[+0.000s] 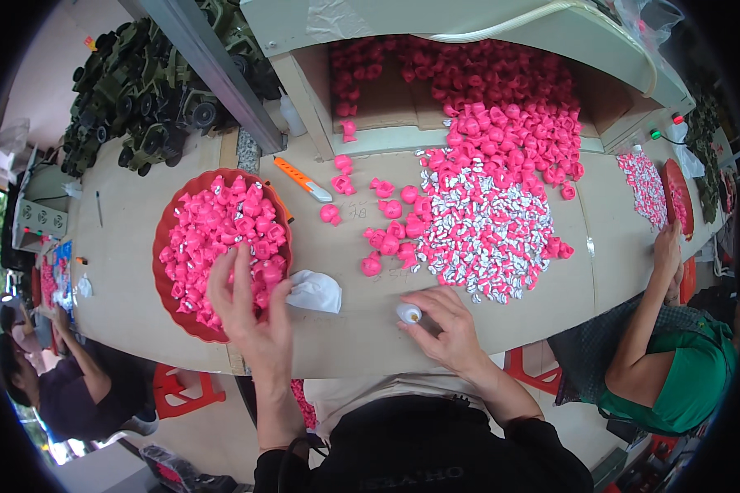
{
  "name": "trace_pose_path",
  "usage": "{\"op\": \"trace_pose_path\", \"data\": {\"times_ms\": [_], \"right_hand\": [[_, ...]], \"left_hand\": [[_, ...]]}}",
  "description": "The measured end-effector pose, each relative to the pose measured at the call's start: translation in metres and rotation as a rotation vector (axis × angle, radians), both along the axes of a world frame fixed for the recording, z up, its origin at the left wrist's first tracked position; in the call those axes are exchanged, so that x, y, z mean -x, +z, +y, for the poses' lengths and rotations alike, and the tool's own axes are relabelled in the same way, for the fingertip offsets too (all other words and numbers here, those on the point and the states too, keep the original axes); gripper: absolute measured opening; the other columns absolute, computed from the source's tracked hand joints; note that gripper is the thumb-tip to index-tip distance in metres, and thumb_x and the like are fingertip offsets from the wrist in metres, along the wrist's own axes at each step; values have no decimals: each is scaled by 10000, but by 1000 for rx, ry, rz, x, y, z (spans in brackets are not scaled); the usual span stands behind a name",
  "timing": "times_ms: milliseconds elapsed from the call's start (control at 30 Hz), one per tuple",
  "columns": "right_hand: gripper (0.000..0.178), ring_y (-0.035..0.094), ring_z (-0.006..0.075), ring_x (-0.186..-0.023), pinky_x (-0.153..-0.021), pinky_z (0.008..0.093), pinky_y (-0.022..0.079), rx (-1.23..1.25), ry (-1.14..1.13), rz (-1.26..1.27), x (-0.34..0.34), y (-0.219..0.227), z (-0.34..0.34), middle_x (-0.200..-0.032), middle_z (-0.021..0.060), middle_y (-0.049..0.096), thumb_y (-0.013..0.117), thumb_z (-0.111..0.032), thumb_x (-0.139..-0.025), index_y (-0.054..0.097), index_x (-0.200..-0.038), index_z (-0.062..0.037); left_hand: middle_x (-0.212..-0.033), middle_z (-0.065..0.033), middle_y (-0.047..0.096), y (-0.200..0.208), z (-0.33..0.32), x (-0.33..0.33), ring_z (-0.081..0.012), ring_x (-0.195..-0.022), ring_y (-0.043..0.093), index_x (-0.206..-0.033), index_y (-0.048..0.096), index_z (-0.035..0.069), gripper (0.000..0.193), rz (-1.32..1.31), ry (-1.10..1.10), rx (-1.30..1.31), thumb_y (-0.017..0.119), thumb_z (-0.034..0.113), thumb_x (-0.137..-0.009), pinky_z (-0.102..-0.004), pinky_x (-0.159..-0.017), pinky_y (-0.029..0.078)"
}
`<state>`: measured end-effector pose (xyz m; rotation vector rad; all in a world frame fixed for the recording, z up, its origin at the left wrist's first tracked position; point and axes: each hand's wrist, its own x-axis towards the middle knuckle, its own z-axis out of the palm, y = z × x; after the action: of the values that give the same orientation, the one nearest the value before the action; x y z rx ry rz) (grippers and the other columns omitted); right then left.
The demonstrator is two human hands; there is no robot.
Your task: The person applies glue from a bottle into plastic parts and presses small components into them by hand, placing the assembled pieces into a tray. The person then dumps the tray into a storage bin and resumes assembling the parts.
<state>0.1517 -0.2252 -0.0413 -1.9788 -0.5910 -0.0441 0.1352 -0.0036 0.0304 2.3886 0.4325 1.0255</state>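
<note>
Over the near right part of a red scalloped basin (163, 279), my left hand (253, 308) reaches with its fingers spread. Small pink plastic figure parts (222, 214) fill that basin, and nothing shows in the hand. My right hand (448, 329) is wrapped round a small white squeeze bottle (409, 313), its tip tilted up, close above the table. Between the hands lies a crumpled white cloth or paper (314, 292). Beyond my right hand spreads a heap of small pink-and-white pieces (485, 230), with several loose pink parts (386, 238) along its left side.
More pink parts (510, 90) spill from a shelf box (312, 90) at the back. An orange utility knife (302, 179) lies right of the basin. Dark green toy vehicles (152, 99) are piled at far left. A co-worker in green (674, 370) sits at right, another person (82, 378) at left.
</note>
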Motion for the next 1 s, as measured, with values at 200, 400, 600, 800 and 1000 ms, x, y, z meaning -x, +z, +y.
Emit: {"op": "trace_pose_path", "data": {"times_ms": [200,400,600,800,1000], "right_hand": [[338,589,275,-878,-785,356,467,-58,-10,-9,0,8,0,-968,108,648,741,-33,-694,640,-1017,-24],[344,616,295,-899,-793,360,485,-191,-56,79,7,1,-5,-994,143,646,730,-5,-690,625,-1018,10],[361,621,284,-913,-778,345,493,-222,-55,13,1,7,-4,-1012,150,648,726,-17,-707,613,-1047,22],[346,610,270,-872,-755,330,486,-185,-38,21,5,16,-7,-990,146,643,707,-33,-742,607,-1068,27],[374,580,218,-734,-653,301,459,-246,-144,149,20,25,-30,-896,119,647,751,-53,-695,629,-1040,23]], "left_hand": [[-997,-120,614,-40,-42,-14,-305,-944,568,-1061,611,-4,345,239,-460,-9,694,-13,-726,-383,-866,437],[-1023,-122,587,-43,-62,-13,-228,-922,589,-1100,620,-6,299,394,-504,264,655,8,-804,-329,-811,474],[-1076,-78,539,-57,-71,26,-164,-949,599,-1131,598,-17,262,325,-707,1409,598,-38,-869,-299,-803,525],[-1092,-111,537,-65,-78,39,-201,-898,642,-1009,540,-6,200,287,-758,1671,612,-83,-838,-287,-745,559],[-1079,-125,554,-68,-67,42,-222,-797,676,-1038,574,-25,229,414,-721,1689,609,-101,-825,-240,-572,537]]}}
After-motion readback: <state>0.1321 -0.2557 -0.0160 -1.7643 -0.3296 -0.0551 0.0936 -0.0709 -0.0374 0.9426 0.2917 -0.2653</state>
